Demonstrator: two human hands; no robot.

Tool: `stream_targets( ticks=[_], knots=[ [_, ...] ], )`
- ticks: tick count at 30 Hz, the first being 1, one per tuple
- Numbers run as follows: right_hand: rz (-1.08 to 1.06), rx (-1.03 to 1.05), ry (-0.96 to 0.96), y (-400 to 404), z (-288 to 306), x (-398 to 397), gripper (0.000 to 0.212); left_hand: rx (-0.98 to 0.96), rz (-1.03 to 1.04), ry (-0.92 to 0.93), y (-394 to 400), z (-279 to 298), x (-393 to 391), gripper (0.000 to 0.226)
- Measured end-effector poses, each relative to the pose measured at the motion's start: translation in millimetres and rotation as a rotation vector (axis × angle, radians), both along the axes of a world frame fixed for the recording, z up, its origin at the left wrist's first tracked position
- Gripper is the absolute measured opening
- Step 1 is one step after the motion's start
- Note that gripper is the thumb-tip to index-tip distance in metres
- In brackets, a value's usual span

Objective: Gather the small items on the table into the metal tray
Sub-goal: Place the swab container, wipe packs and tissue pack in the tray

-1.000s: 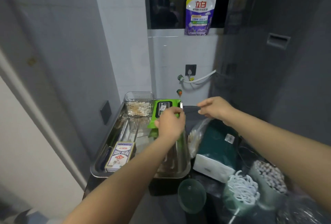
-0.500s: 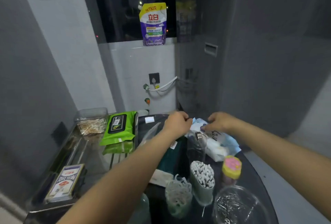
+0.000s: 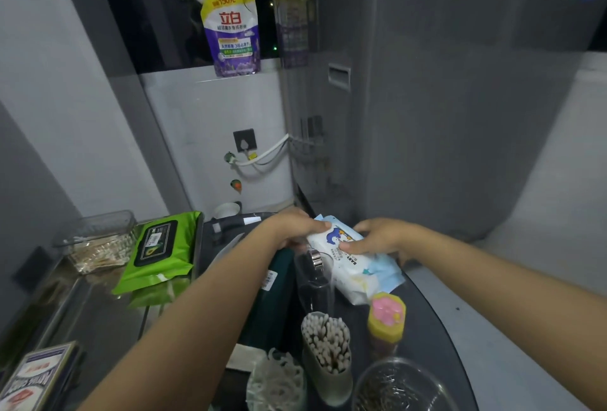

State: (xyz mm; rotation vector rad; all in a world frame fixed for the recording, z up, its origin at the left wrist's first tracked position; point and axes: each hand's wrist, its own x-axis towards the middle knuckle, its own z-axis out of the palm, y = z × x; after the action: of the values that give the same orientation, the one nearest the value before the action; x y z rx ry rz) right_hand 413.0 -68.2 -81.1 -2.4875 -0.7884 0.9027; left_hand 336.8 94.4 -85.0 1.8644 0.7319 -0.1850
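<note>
A white and blue pack of baby wipes (image 3: 356,266) lies on the dark round table (image 3: 430,318), at its far side. My left hand (image 3: 292,226) grips its far left end, and my right hand (image 3: 382,236) holds its right side with the thumb on top. The metal tray (image 3: 88,315) stands to the left. In it are a green wipes pack (image 3: 157,249), a clear box of cotton swabs (image 3: 98,243) and a card box (image 3: 33,377).
On the table near me stand a cup of cotton swabs (image 3: 326,345), a yellow jar with a pink lid (image 3: 387,318), a clear bowl of pins (image 3: 391,391), a tub of white loops (image 3: 277,381) and a dark green pack (image 3: 272,295). A grey cabinet rises behind.
My left hand let go of the green wipes pack in the tray and moved right. Both hands have now closed round the white baby wipes pack. The view swung right.
</note>
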Motion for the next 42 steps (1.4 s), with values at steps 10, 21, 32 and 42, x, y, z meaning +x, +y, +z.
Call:
stream_targets(
  ticks=[10,21,32,42],
  knots=[
    [-0.202,0.453,0.196,17.5,-4.7,-0.4,0.045,-0.283,0.117,-0.246,16.8,9.2,-1.6,0.038],
    [0.018,0.618,0.110,65.8,62.9,-18.9,0.050,-0.376,0.432,-0.604,57.2,52.4,-48.2,0.047],
    [0.092,0.704,0.483,162.3,73.2,-102.1,0.030,-0.520,0.514,-0.752,122.4,70.7,-145.7,0.035],
    [-0.278,0.730,0.664,248.1,20.9,-147.9,0.033,-0.206,0.676,-0.486,160.8,29.0,-186.2,0.021]
  ],
)
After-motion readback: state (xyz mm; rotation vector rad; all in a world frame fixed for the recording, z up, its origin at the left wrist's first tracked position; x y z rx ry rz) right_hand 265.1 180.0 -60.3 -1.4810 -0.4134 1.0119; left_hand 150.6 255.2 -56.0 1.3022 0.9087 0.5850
